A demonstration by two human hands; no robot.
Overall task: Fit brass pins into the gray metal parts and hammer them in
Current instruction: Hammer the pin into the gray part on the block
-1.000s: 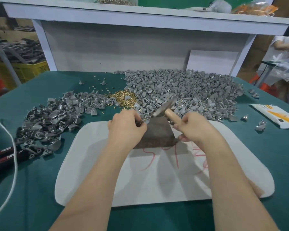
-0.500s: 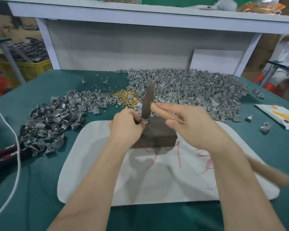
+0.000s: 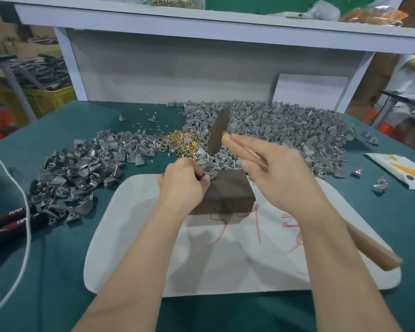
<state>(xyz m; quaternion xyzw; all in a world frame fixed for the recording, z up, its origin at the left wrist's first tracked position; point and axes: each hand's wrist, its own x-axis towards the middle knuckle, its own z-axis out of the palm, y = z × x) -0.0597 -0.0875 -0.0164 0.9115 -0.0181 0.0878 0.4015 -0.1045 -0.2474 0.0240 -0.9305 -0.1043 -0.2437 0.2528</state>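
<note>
My left hand [image 3: 181,179] pinches a small gray metal part [image 3: 209,172] on the far left corner of a dark block [image 3: 225,192]. My right hand [image 3: 280,173] grips the wooden handle of a hammer, whose dark metal head [image 3: 218,130] is raised and tilted above the block. The handle's end [image 3: 374,250] sticks out behind my right wrist. A small heap of brass pins [image 3: 180,140] lies just beyond my left hand. A big pile of gray parts [image 3: 278,133] covers the far right of the table, and a second pile [image 3: 82,168] lies to the left.
The block stands on a white mat [image 3: 225,259] with red scribbles on the green table. Black-handled pliers [image 3: 10,219] and a white cord [image 3: 24,236] lie at the left edge. A white and orange packet [image 3: 400,168] lies at the right. A white shelf [image 3: 201,22] rises behind the piles.
The hammer head has risen from low over the block to a raised, tilted position. My left hand stays at the block's corner, pinching the part.
</note>
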